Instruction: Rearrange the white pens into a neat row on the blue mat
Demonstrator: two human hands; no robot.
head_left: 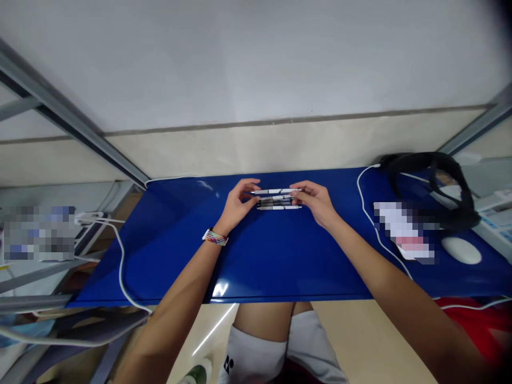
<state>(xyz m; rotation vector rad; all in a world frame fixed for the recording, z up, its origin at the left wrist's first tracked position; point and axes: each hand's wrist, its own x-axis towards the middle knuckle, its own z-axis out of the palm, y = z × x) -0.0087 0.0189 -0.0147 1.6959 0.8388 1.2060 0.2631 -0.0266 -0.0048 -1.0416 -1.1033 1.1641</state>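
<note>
Several slim white-and-black pens lie side by side, crosswise, near the middle of the blue desk (248, 266). The farthest, a white pen (276, 191), spans between my two hands, with its tip end at the left. My left hand (241, 200) pinches that end between thumb and fingers, and the thumb comes close to the nearer pens (279, 207). At the other end my right hand (314, 198) has its thumb and fingers closed round the same pen. Whether the white pen is raised off the desk is hard to make out. A patterned band (215, 237) circles my left wrist.
On the right of the desk are a black headset-like band (460, 197), a phone (404, 232) with a blurred screen, and a white mouse (461, 250). A white cable (362, 197) runs beside the phone. Metal posts (80, 122) and a pale wall (260, 64) bound the desk.
</note>
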